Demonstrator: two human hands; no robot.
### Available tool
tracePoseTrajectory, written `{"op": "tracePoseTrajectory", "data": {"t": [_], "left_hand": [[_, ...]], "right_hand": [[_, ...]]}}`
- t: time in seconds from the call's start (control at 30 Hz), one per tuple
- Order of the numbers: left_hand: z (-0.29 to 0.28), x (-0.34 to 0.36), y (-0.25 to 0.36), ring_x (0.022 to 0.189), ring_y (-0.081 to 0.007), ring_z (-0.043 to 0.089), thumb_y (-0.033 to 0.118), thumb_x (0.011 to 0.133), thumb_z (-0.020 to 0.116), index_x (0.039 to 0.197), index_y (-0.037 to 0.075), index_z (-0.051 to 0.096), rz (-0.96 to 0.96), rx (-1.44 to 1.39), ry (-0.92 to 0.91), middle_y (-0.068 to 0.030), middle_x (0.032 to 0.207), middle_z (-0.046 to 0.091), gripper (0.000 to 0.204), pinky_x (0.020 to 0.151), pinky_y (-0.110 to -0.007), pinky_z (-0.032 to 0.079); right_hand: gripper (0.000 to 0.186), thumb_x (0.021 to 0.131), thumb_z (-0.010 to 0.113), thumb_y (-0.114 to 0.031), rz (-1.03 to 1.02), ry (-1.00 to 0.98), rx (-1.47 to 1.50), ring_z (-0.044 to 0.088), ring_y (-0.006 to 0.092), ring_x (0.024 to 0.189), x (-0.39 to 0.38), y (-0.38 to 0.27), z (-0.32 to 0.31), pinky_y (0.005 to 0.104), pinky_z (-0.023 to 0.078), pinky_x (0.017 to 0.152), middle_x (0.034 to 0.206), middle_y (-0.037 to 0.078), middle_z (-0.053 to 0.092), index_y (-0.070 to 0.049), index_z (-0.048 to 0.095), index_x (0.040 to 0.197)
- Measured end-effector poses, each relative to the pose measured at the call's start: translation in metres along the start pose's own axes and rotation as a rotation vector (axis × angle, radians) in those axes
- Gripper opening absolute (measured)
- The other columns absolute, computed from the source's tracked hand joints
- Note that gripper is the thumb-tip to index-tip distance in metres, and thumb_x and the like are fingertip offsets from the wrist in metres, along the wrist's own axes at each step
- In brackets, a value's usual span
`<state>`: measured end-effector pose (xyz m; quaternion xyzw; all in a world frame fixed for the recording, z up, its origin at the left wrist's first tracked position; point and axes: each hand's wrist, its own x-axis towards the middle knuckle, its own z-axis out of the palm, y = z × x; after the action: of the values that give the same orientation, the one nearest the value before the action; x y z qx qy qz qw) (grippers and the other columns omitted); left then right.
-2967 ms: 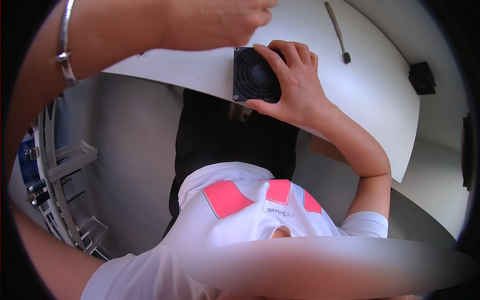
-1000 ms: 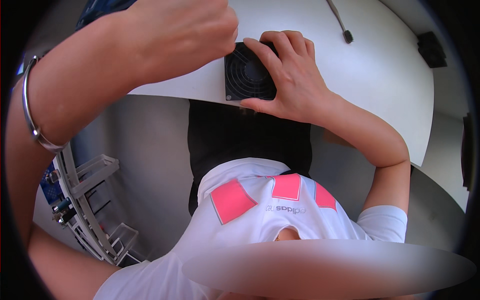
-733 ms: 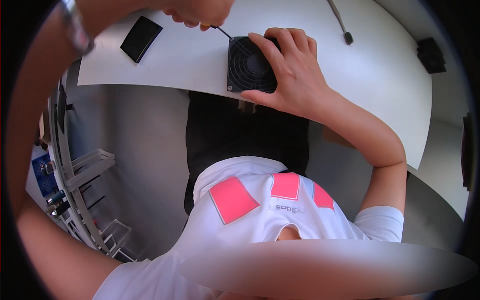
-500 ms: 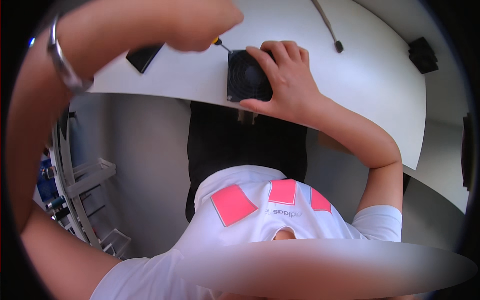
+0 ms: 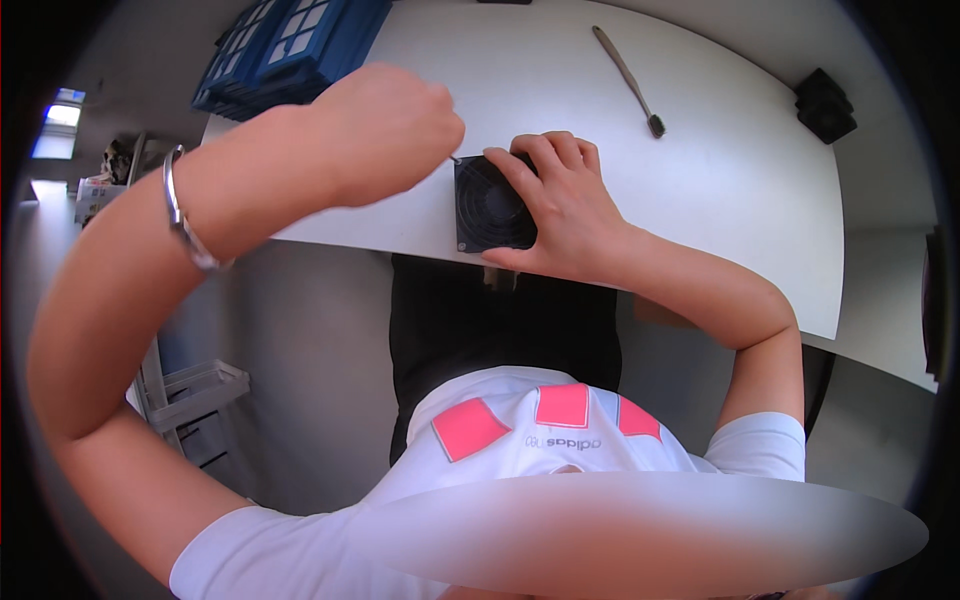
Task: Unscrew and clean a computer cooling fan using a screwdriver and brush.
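A black square cooling fan (image 5: 490, 208) with a round grille lies at the front edge of the white table (image 5: 720, 200). My right hand (image 5: 572, 205) grips it from the right, its fingers over the far side and its thumb at the near edge. To the left, my left hand (image 5: 390, 132) is closed in a fist around a screwdriver whose handle it hides. Only the thin metal shaft (image 5: 456, 160) shows, reaching the fan's far left corner. A screw (image 5: 462, 246) sits in the near left corner.
A stack of blue trays (image 5: 290, 45) with white squares stands at the far left. Farther right lies a long-handled brush (image 5: 630, 80). Beyond the right edge is a black object (image 5: 826, 106). A pale shelf rack (image 5: 200, 395) stands below on the left.
The view has shifted, so the table sits lower in it and the blue trays now show. My left fist has come closer to the fan, hiding the yellow handle. My right hand keeps its grip.
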<state>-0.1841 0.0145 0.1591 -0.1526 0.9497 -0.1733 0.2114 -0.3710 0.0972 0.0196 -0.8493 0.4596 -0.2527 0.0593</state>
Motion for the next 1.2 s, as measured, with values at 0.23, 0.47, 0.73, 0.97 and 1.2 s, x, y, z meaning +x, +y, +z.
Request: {"op": "tracePoseTrajectory", "data": {"t": [0.23, 0.47, 0.73, 0.97, 1.2], "left_hand": [[-0.014, 0.008, 0.006, 0.086, -0.0382, 0.069, 0.006, 0.089, 0.065, 0.101, -0.002, 0.063, -0.308, -0.336, -0.270, -0.0184, 0.083, 0.067, 0.015, 0.073, -0.043, 0.055], [-0.005, 0.009, 0.002, 0.087, -0.0353, 0.067, -0.008, 0.078, 0.067, 0.101, -0.001, 0.061, -0.020, -0.070, -0.111, -0.0143, 0.094, 0.061, 0.025, 0.077, -0.038, 0.054], [-0.030, 0.018, -0.026, 0.090, -0.0364, 0.071, 0.011, 0.085, 0.067, 0.088, -0.003, 0.072, 0.052, -0.102, -0.167, -0.0222, 0.093, 0.072, 0.016, 0.073, -0.043, 0.056], [-0.019, 0.020, -0.015, 0.090, -0.0389, 0.070, 0.007, 0.081, 0.065, 0.094, -0.001, 0.072, -0.101, -0.184, -0.234, -0.0242, 0.092, 0.071, 0.017, 0.076, -0.045, 0.056], [-0.023, 0.002, 0.004, 0.089, -0.0420, 0.069, 0.006, 0.082, 0.062, 0.096, -0.003, 0.068, -0.213, -0.302, -0.006, -0.0269, 0.091, 0.070, 0.017, 0.078, -0.048, 0.055]], "right_hand": [[0.088, 0.068, 0.081, -0.053, -0.009, -0.013, -0.030, 0.043, 0.0340, 0.119, 0.001, 0.002, 0.000, 0.0508, 0.030, 0.104, 0.123, 0.016, 0.050, -0.003, 0.050, 0.134], [0.087, 0.069, 0.080, -0.053, -0.006, 0.003, -0.048, 0.042, 0.0343, 0.119, 0.001, 0.004, 0.002, 0.0519, 0.030, 0.104, 0.123, 0.016, 0.050, -0.004, 0.049, 0.135], [0.087, 0.067, 0.081, -0.052, -0.024, 0.013, -0.065, 0.042, 0.0339, 0.117, 0.004, 0.000, 0.000, 0.0505, 0.030, 0.102, 0.123, 0.016, 0.050, -0.006, 0.049, 0.134], [0.088, 0.066, 0.081, -0.053, -0.021, 0.024, -0.064, 0.042, 0.0330, 0.116, 0.004, 0.001, 0.002, 0.0486, 0.030, 0.101, 0.122, 0.015, 0.050, -0.008, 0.049, 0.134], [0.087, 0.067, 0.080, -0.054, -0.003, 0.019, -0.083, 0.041, 0.0328, 0.117, 0.003, 0.003, 0.001, 0.0479, 0.030, 0.100, 0.123, 0.016, 0.050, -0.007, 0.050, 0.134]]}}
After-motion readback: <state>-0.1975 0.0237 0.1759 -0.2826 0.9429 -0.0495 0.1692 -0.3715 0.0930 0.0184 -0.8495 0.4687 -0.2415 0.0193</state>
